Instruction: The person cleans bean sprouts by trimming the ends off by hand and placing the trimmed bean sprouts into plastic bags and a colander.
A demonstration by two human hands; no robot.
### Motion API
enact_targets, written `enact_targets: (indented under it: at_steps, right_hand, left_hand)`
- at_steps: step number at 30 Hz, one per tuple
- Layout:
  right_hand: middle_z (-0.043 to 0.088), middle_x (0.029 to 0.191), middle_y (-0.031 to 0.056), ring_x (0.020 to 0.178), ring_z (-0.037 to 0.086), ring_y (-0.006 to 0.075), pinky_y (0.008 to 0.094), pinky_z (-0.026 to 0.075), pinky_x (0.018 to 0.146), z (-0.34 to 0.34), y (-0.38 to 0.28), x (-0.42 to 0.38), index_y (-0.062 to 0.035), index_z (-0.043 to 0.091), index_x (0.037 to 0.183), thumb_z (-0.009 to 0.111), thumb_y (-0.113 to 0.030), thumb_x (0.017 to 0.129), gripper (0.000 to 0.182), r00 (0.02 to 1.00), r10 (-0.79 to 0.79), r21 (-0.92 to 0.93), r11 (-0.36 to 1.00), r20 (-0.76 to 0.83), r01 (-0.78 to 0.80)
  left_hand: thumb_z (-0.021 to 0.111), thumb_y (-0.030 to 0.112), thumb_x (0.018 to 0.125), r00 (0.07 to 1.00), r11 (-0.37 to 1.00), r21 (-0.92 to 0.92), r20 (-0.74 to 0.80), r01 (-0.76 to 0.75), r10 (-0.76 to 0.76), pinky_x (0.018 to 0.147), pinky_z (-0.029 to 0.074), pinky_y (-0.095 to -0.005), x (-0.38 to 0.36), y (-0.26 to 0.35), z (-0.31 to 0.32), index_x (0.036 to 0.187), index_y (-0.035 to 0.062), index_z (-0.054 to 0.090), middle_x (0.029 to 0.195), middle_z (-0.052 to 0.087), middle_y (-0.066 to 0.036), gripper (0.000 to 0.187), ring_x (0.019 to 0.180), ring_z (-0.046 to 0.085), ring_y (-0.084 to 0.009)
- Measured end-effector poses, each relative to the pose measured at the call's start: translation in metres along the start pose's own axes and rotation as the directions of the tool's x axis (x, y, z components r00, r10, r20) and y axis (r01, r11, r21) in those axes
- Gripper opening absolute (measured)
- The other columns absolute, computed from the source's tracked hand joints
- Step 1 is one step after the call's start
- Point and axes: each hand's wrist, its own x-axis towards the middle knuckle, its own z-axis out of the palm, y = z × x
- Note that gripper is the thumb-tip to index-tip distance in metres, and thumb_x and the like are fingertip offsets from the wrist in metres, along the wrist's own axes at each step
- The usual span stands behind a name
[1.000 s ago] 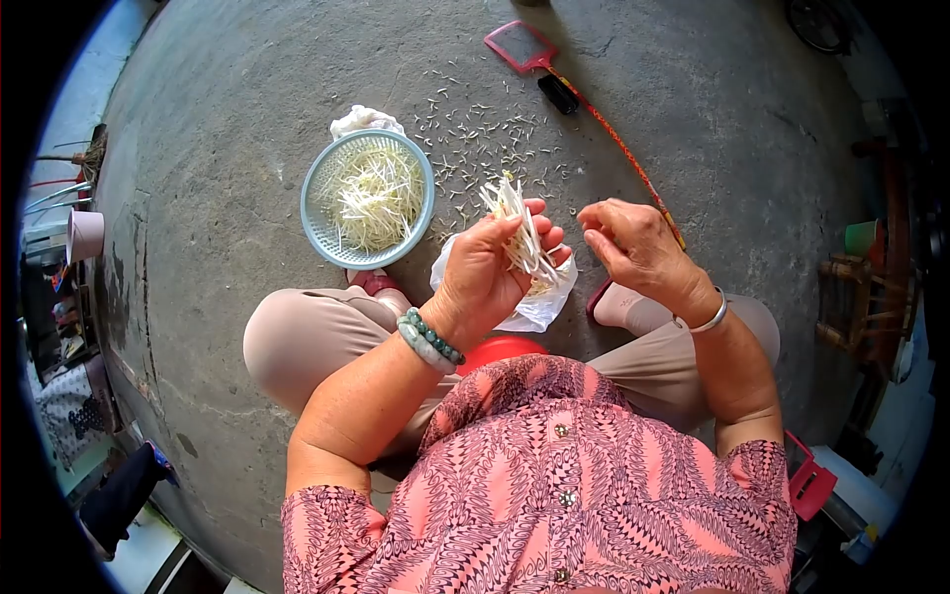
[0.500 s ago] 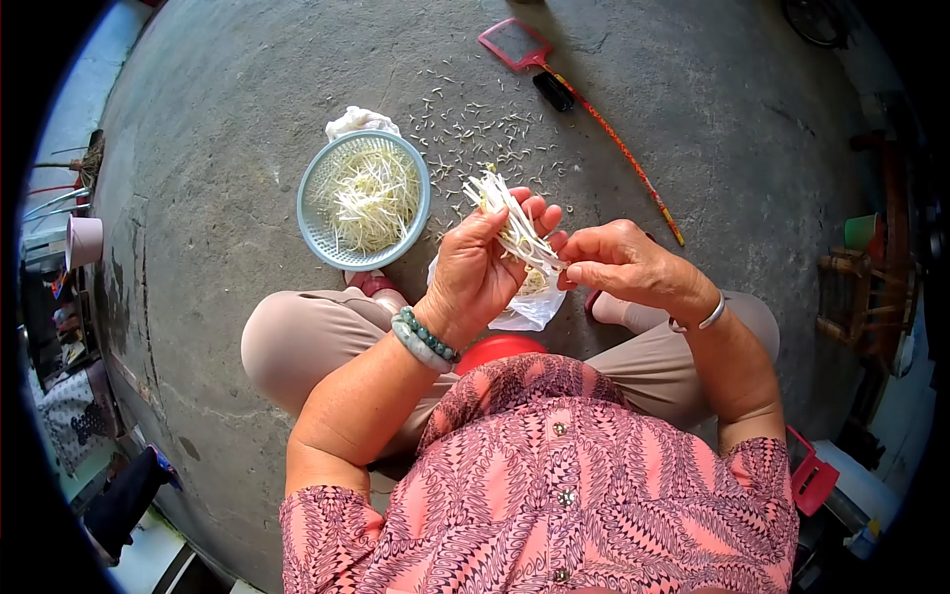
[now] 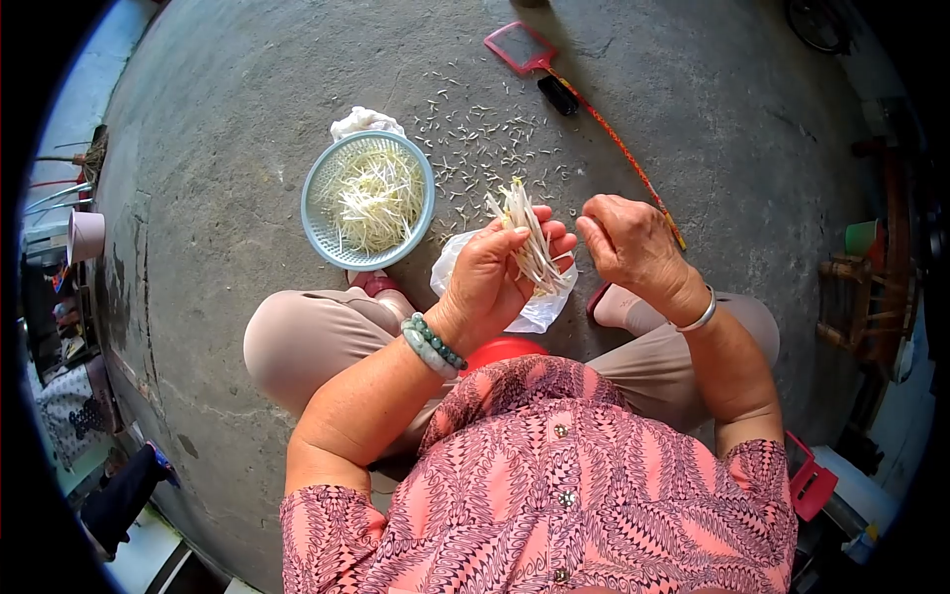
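Sprouts (image 3: 534,247) in the upturned left hand (image 3: 485,282)

Fingers of the left hand curl partway, with a narrow gap to the thumb, which presses the bunch against them. The right hand (image 3: 633,247) is apart, just to the right, its fingers bent in toward the thumb; whether they pinch anything, I cannot tell.

The sprouts are slim, white and loosely fanned, with yellowish tips. Their long axis slants from the far left, tips away from the body, to the near right, above a clear plastic bag (image 3: 535,315).

Left of the hands, a pale blue basket (image 3: 311,226) holds a tangled heap (image 3: 378,201) of sprouts. Small scraps (image 3: 485,134) litter the concrete floor (image 3: 237,148) beyond, near a red-framed swatter (image 3: 520,47).
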Motion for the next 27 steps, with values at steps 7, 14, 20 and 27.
enact_targets:
  at_steps: [7, 14, 20, 27]
  right_hand:
    - [0.060, 0.073, 0.0177, 0.067, 0.060, 0.0372, 0.0430, 0.046, 0.061, -0.003, -0.003, 0.008, -0.0018, 0.058, 0.080, 0.060, -0.007, 0.082, 0.006, 0.996, -0.073, 0.114, 0.990, -0.058, 0.079]
    - [0.061, 0.076, 0.0182, 0.066, 0.061, 0.0331, 0.0375, 0.048, 0.061, -0.007, -0.005, 0.016, 0.0011, 0.060, 0.089, 0.059, -0.004, 0.083, 0.008, 0.999, -0.041, 0.101, 0.994, 0.018, 0.039]
    - [0.059, 0.068, 0.0030, 0.061, 0.056, 0.0100, 0.0248, 0.046, 0.057, -0.035, 0.004, 0.021, 0.0004, 0.062, 0.092, 0.057, -0.007, 0.090, 0.010, 0.985, 0.158, 0.250, 0.959, -0.068, -0.136]
    - [0.061, 0.070, 0.0024, 0.059, 0.056, 0.0089, 0.0212, 0.044, 0.055, -0.132, 0.076, -0.056, -0.0043, 0.065, 0.093, 0.053, -0.023, 0.092, 0.023, 0.795, 0.601, 0.350, 0.765, -0.084, -0.541]
  left_hand:
    - [0.055, 0.005, 0.085, 0.999, 0.999, 0.009, -0.013, -0.042, 0.042, 0.098, 0.046, -0.0489, 0.000, 0.001, -0.006, 0.121, -0.0013, 0.050, 0.107, 0.063, -0.016, 0.037, 0.106, 0.061, -0.0305]
    - [0.056, 0.006, 0.084, 0.995, 0.995, 0.040, -0.029, -0.095, 0.096, 0.079, 0.055, -0.0405, 0.001, 0.004, -0.016, 0.108, 0.0020, 0.053, 0.094, 0.064, -0.011, 0.025, 0.088, 0.066, -0.0232]
    - [0.052, 0.002, 0.082, 0.985, 0.981, 0.105, -0.048, -0.160, 0.166, 0.073, 0.056, -0.0396, 0.007, 0.007, -0.021, 0.107, 0.0015, 0.053, 0.086, 0.060, -0.009, 0.025, 0.074, 0.062, -0.0204]
    - [0.052, 0.000, 0.078, 0.968, 0.969, 0.155, -0.132, -0.193, 0.214, 0.071, 0.054, -0.0377, 0.027, 0.025, -0.033, 0.104, -0.0001, 0.052, 0.085, 0.057, -0.011, 0.027, 0.072, 0.059, -0.0199]
